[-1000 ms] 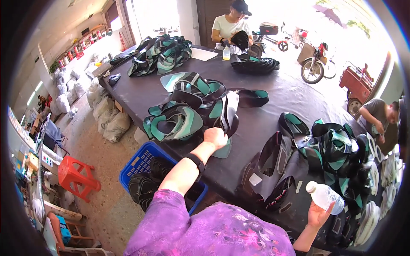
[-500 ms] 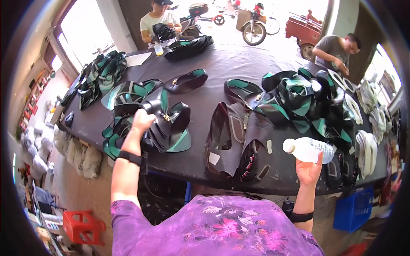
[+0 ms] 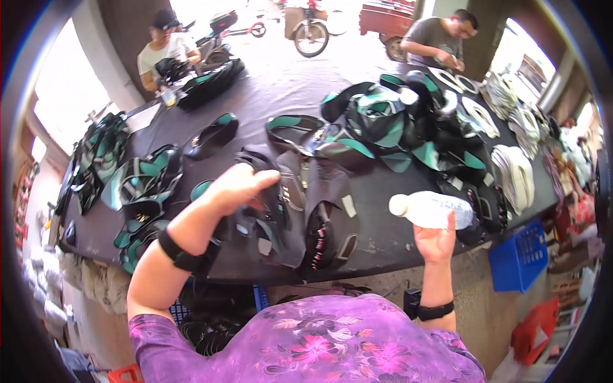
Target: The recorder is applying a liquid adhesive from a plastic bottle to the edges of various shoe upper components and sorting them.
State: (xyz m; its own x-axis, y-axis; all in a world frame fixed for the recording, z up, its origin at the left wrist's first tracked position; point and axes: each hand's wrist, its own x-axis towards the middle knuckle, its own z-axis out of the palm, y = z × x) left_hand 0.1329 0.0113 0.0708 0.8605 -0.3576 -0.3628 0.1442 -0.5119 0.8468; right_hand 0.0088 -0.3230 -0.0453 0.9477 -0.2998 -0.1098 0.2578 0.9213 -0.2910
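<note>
Left arm has swung rightward since the earlier frames: its hand worked over the left-hand pile half a second ago and now hangs above the middle of the table. Head has turned right too, so everything sits farther left; right arm keeps much the same pose.

Head view, noted from the tableside. Left hand: elbow bent outward, forearm slanting up and to the right, back of the hand uppermost, one digit stretched rightward. It appears clamped on glossy black shoe uppers, smeared by motion; the exact finger contact I cannot make out. These are at the left edge of the dark brown uppers with pale stitched edging, overlapping them from this angle; whether they touch, I cannot tell.

Right hand: forearm nearly vertical, palm turned up, closed around a clear plastic bottle with a white cap. Bottle lies sideways, cap to the left, thumb across its near side.

Beyond the hands, on the table covered in dark sheeting: a heap of black-and-teal uppers behind the brown ones, and a folded white fabric bundle right of the bottle. Across the table, a person in a grey shirt bends forward, hands together.
</note>
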